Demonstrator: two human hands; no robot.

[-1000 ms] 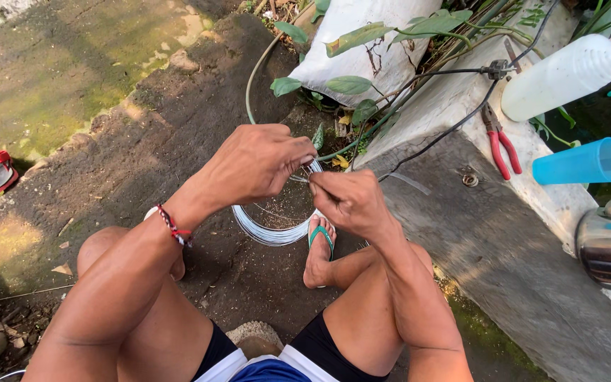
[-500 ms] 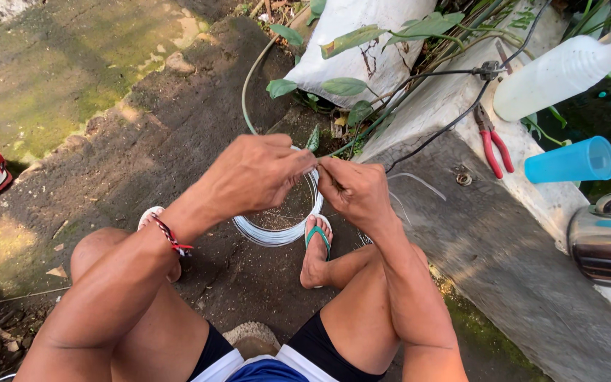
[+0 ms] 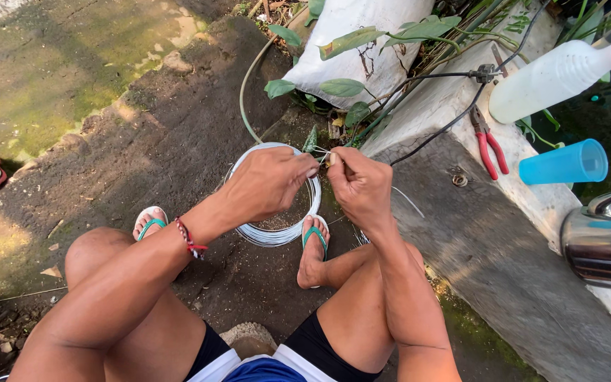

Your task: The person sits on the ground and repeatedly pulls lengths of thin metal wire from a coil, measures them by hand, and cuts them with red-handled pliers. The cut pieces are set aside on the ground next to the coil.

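The left hand [image 3: 270, 185] and right hand [image 3: 361, 189] both pinched 1 thin silver wire end [image 3: 323, 153] above the round silver wire coil [image 3: 274, 233], keeping it taut for working.

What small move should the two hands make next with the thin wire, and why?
Probably draw a little more wire off the coil. The left hand and right hand pinch a thin strand close together above it, so little free length shows between the fingers.

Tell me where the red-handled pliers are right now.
In the head view, the red-handled pliers lie on the concrete ledge at the person's right, between the black cable and the blue cup.
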